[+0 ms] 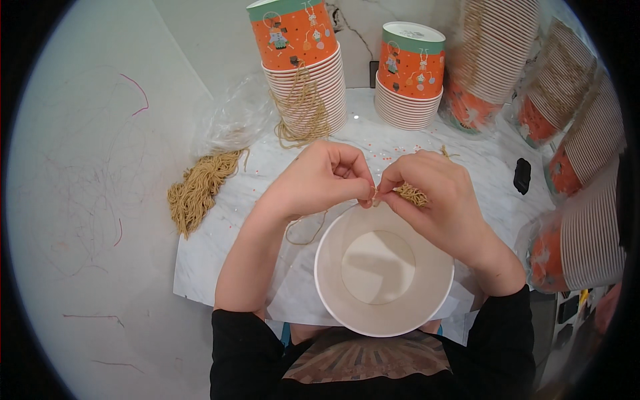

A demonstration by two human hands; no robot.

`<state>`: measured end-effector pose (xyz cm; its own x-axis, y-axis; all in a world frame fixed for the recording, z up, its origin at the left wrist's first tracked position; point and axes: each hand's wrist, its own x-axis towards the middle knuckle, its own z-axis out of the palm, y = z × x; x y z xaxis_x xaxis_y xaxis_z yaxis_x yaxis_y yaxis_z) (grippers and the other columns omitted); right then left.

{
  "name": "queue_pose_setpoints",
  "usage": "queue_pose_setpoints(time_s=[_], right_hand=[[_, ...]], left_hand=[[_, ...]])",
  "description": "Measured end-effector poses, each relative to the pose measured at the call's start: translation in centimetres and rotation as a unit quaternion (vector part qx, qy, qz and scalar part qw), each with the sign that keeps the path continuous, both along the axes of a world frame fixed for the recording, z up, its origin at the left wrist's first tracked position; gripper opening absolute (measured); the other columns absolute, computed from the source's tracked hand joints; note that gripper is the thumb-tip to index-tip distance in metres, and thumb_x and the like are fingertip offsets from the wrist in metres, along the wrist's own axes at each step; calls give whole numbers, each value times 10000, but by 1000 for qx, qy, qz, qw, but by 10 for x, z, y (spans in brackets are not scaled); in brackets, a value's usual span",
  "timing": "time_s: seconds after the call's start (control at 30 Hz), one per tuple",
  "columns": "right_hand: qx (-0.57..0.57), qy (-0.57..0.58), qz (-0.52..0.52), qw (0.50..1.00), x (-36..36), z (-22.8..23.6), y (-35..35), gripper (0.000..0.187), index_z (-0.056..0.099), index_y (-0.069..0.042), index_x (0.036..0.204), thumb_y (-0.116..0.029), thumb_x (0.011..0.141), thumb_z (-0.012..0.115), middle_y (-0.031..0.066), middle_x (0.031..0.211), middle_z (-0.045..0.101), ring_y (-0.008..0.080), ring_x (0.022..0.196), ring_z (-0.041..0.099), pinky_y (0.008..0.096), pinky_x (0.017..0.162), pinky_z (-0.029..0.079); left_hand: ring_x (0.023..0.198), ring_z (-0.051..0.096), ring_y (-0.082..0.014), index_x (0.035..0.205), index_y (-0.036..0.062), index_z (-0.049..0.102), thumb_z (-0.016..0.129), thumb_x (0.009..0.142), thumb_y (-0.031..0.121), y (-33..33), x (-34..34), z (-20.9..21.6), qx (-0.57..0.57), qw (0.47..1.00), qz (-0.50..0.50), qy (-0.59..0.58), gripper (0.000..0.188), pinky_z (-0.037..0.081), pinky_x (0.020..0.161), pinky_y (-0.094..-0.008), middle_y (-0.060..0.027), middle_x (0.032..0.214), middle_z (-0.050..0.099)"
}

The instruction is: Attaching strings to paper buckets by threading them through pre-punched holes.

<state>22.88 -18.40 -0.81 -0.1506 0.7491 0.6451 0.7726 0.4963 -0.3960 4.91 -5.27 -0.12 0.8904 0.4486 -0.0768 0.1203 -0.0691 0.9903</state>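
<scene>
A white-lined paper bucket (430, 280) stands open side up near my body, at the table's front edge. At its far rim my left hand (323, 180) and my right hand (437, 190) meet, thumbs and forefingers pinched close together on a tan cord (375, 195). Exactly how the cord sits at the rim is hidden by my fingers. A loop of cord (308, 243) trails on the table below my left wrist. Beneath my right hand shows a small bunch of tan cord (412, 194).
A thick bundle of tan cords (203, 190) lies left beside a crumpled clear plastic bag (240, 113). Behind stand a tall stack of orange-and-green buckets (300, 87), with cords draped over it, and a shorter stack (410, 73). Bagged bucket stacks (590, 230) line the right, near a black object (522, 176).
</scene>
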Motion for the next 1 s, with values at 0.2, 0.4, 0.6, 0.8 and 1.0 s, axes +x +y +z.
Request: queue_pose_setpoints(time_s=[0.2,0.4,0.6,0.8,1.0], right_hand=[[-41,20,-4,999,-2,0,1,175,621,-68,884,-98,789,765,62,790,649,284,777,649,406,688,487],[-63,26,-1,998,-3,-1,1,224,644,-50,875,-168,781,810,83,815,657,310,784,656,415,672,496],[-64,46,-25,997,-6,-8,4,189,691,-34,833,-172,789,813,95,805,684,306,754,682,398,651,520],[-156,149,-6,976,-4,-5,6,148,704,-5,856,-123,810,779,110,801,704,265,725,708,352,658,540],[-145,154,-2,977,-3,-9,10,105,661,-3,847,-70,806,730,109,786,679,237,723,699,339,650,540]], left_hand=[[729,694,-89,796,8,643,684,807,14,0,1,-2,-7,1000,27,-2,44,454,575,-184,-77,786,730],[696,665,-56,807,13,641,677,821,38,0,4,-9,6,998,56,-12,46,423,543,-177,-55,796,726],[712,663,-54,824,2,655,679,821,41,3,3,-10,26,997,68,6,46,446,566,-180,-40,788,710],[712,657,-70,849,-12,665,663,818,34,2,3,-7,30,998,62,12,55,499,646,-200,-49,790,710],[756,639,-66,845,-4,651,643,831,36,2,4,-7,45,998,39,15,44,510,726,-216,-19,801,684]])
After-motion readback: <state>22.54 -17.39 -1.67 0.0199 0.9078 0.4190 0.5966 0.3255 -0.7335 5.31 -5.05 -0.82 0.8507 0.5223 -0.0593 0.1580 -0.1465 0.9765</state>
